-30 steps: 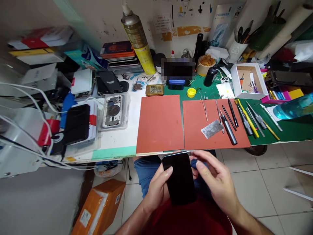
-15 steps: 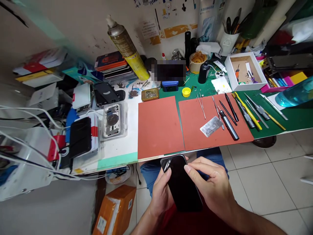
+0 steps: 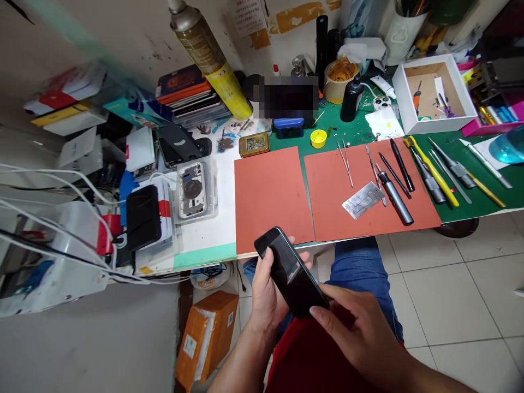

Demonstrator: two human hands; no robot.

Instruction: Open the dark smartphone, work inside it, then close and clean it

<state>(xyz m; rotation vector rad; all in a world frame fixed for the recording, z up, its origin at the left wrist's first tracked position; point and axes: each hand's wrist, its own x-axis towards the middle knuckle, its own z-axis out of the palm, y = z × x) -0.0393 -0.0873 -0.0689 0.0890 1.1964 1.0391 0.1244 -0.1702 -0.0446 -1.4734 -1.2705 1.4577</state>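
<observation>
A black smartphone point(image 3: 291, 272) with a dark screen is held over my lap, just in front of the bench edge. My left hand point(image 3: 268, 292) wraps round it from below, thumb on its left edge. My right hand point(image 3: 356, 333) is closed at the phone's near right corner, fingertips pinching that end. The phone's far end overlaps the left red mat point(image 3: 272, 191).
A second red mat point(image 3: 364, 188) carries tweezers, a screwdriver point(image 3: 395, 196) and a metal stencil point(image 3: 363, 200). More tools lie on the green mat point(image 3: 470, 191). A white box point(image 3: 434, 93), spray can point(image 3: 208, 57), phone housings point(image 3: 192, 188) and cables crowd the bench. An orange parcel point(image 3: 207, 338) sits on the floor.
The phone has swung leftward and up towards the bench edge. My right hand slid from the phone's top down to its near corner. The view has shifted down.
</observation>
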